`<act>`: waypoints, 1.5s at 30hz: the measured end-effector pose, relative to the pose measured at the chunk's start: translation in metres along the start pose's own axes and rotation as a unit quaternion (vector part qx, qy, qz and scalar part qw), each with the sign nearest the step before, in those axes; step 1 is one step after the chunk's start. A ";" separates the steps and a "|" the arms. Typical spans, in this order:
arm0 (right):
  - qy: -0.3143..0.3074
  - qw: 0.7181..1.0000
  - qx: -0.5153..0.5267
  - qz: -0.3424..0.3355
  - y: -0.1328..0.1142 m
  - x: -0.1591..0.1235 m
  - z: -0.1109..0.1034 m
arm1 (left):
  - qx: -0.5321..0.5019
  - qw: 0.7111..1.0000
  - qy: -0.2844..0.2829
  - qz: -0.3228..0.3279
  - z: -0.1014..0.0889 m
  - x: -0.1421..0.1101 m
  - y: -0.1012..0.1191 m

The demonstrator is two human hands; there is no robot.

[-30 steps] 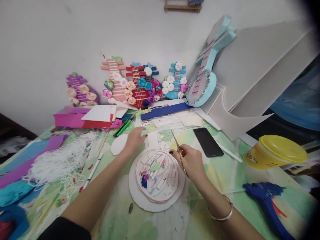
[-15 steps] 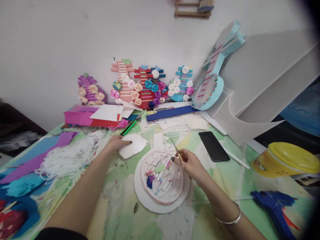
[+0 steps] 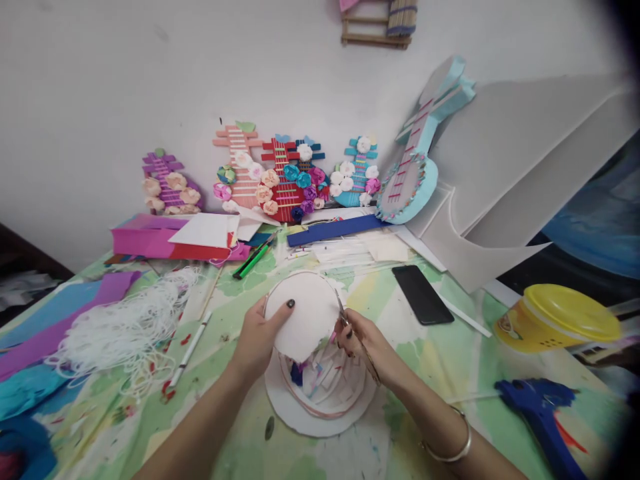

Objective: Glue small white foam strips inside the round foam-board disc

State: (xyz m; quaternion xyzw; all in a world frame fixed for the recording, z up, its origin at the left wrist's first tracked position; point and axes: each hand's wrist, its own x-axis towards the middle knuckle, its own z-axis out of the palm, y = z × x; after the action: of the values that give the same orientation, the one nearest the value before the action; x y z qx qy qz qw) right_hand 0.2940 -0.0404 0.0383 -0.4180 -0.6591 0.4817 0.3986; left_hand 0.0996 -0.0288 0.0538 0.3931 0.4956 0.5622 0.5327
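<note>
The left hand (image 3: 257, 337) is closed on the white piece (image 3: 303, 323) above the scrap-covered round base (image 3: 320, 427), the right hand (image 3: 369, 341) closes around scissors (image 3: 341, 307) near its edge, and work appears part-done: upper edge rounded, lower edge jagged, seemingly untrimmed.

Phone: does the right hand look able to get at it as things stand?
Probably yes: the phone lies near the right hand, with no object visible between them, though the scissors in that hand might hinder grasping.
</note>
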 end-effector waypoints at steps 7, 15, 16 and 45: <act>0.006 0.997 -0.058 0.042 -0.001 0.000 -0.002 | 0.046 0.999 -0.004 0.005 -0.008 -0.006 -0.005; 0.035 0.990 -0.126 0.060 0.002 0.000 0.002 | 0.009 1.000 -0.013 -0.023 -0.008 -0.005 -0.009; 0.039 0.990 -0.127 0.055 0.002 0.000 0.002 | 0.011 0.999 -0.017 -0.025 -0.008 -0.005 -0.009; -0.003 0.992 0.076 0.104 0.006 -0.004 0.008 | 0.017 0.996 -0.058 -0.072 -0.008 -0.006 -0.005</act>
State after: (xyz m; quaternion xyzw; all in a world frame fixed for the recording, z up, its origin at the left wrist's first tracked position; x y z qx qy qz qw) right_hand 0.2888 -0.0449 0.0299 -0.4512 -0.5749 0.5702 0.3752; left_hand 0.0940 -0.0365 0.0482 0.3970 0.5001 0.4900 0.5934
